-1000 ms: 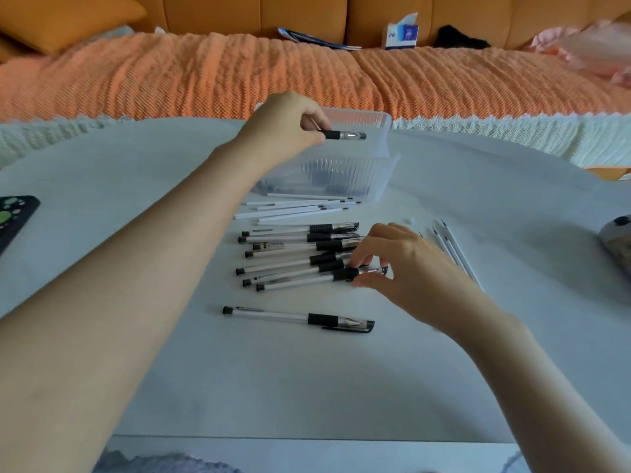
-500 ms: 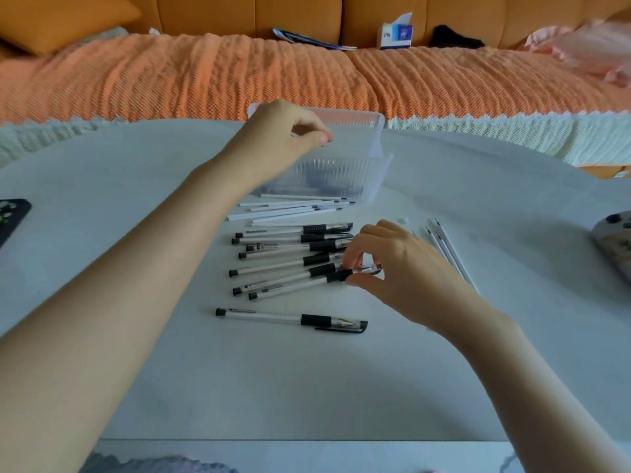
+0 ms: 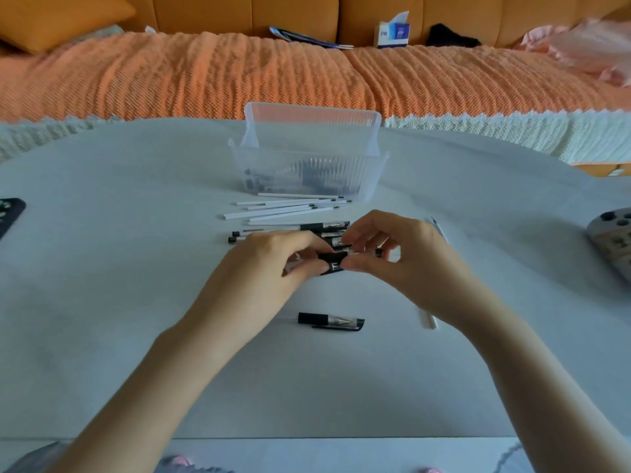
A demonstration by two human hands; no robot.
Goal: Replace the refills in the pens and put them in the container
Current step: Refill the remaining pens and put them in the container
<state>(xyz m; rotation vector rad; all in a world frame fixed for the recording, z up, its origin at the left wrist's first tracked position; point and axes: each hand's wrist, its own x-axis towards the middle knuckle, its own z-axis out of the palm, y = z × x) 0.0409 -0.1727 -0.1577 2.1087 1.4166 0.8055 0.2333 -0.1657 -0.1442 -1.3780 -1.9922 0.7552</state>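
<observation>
Both hands meet over the row of pens at the table's middle. My left hand (image 3: pixel 273 264) grips the barrel of a black-grip pen (image 3: pixel 333 259), and my right hand (image 3: pixel 403 261) pinches its clear cap end. Behind them lies a row of pens (image 3: pixel 307 227), partly hidden by my hands. Several white refills (image 3: pixel 283 208) lie fanned in front of the clear ribbed container (image 3: pixel 372 155), which holds several pens. One capped pen (image 3: pixel 331 321) lies alone nearer to me.
More refills (image 3: pixel 437 227) and a white refill piece (image 3: pixel 426 319) lie by my right wrist. A dark device (image 3: pixel 10 213) sits at the left edge, a game controller (image 3: pixel 611 240) at the right. An orange couch (image 3: pixel 307 76) runs behind the table.
My left hand dropped its pen into the container, then came back down to the row. My right hand picked a pen from the row, and both hands now hold it.
</observation>
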